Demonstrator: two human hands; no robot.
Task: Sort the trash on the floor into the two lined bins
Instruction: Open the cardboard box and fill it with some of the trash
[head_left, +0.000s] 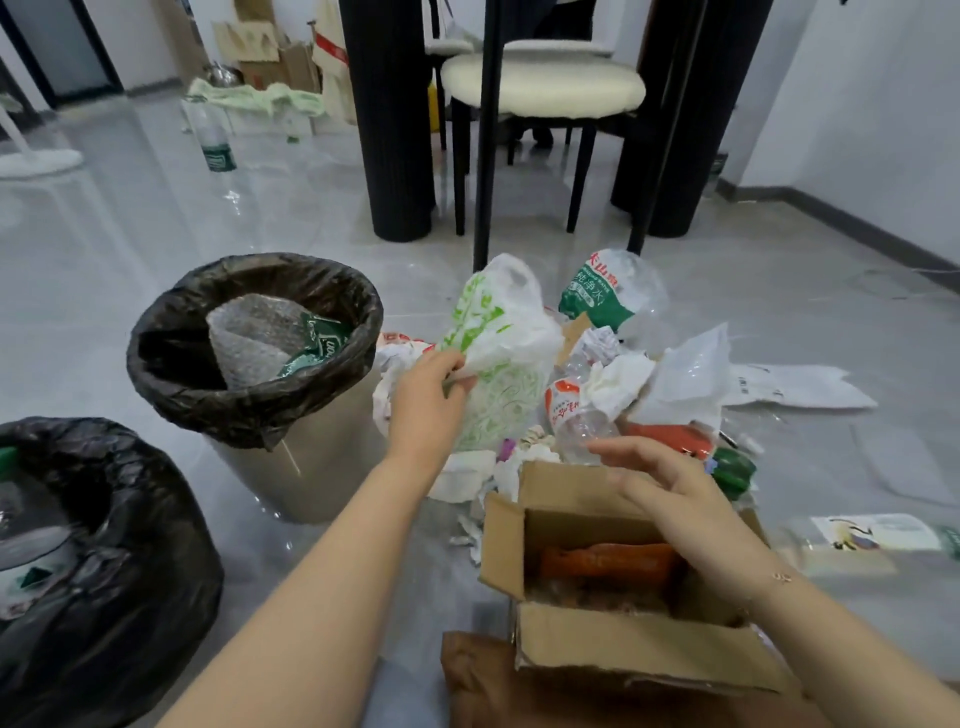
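Between left fingers (457, 371): plastic bag (498, 343).

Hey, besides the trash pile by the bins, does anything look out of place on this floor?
Yes. A plastic bottle with a green label stands alone on the floor far behind the bins, away from the pile. Near the right edge, a printed wrapper also lies apart.

Two bins (249, 400) (104, 545) stand on the left. The trash pile (597, 374) lies right of them, an open box (613, 587) before it, a chair (545, 83) behind.
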